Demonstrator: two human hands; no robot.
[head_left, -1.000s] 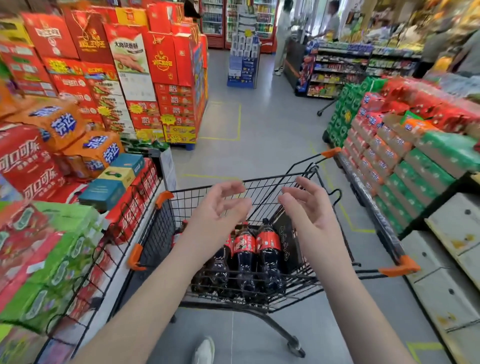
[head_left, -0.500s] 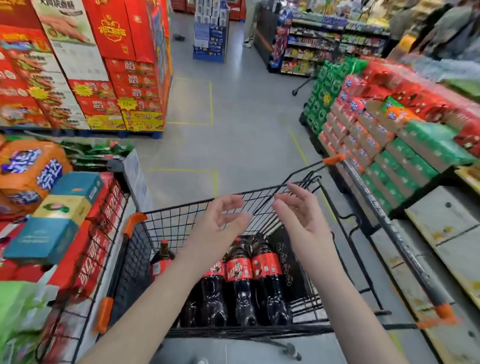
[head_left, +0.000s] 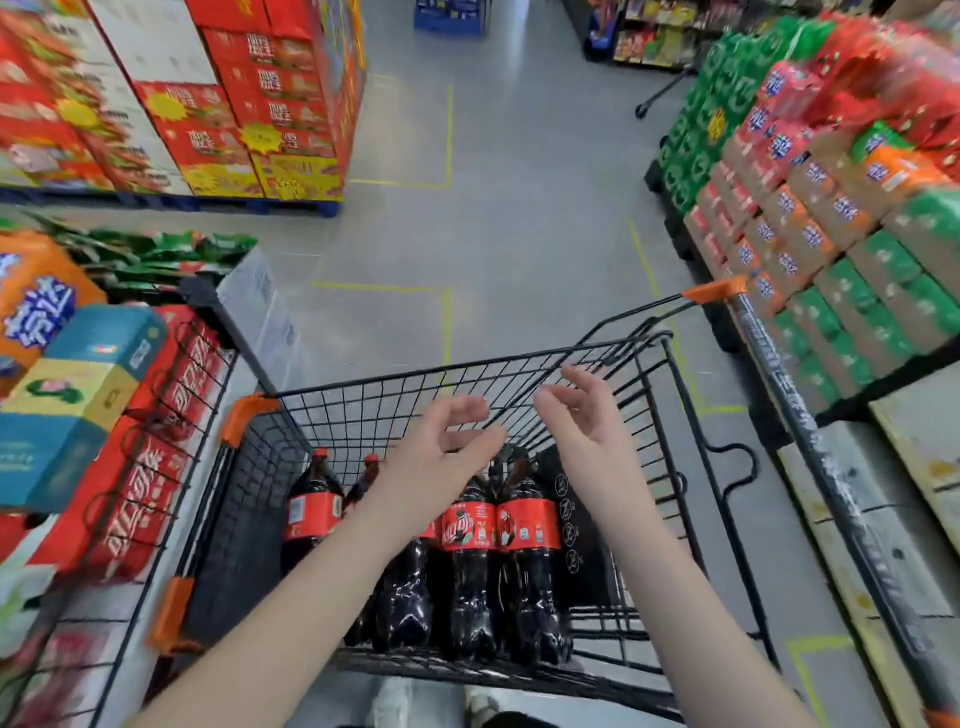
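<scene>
A black wire shopping cart (head_left: 395, 384) with orange corner pieces stands in front of me. Several dark cola bottles (head_left: 470, 551) with red labels stand upright inside it. My left hand (head_left: 441, 447) hovers above the bottles with its fingers loosely curled and holds nothing. My right hand (head_left: 587, 415) hovers beside it, palm turned inward, fingers relaxed, also holding nothing. The two hands are a short gap apart and touch neither the cart nor the bottles.
A wire rack (head_left: 171, 415) of red cola cases and boxed drinks presses close on the left. Stacked green and orange drink packs (head_left: 831, 249) line the right on a pallet. Red carton stacks (head_left: 218, 104) stand far left. Grey aisle floor (head_left: 493, 197) stretches ahead.
The view has tipped further down, so the cart fills more of the frame. Both hands stay raised over the bottles, their fingers a little more curled than before.
</scene>
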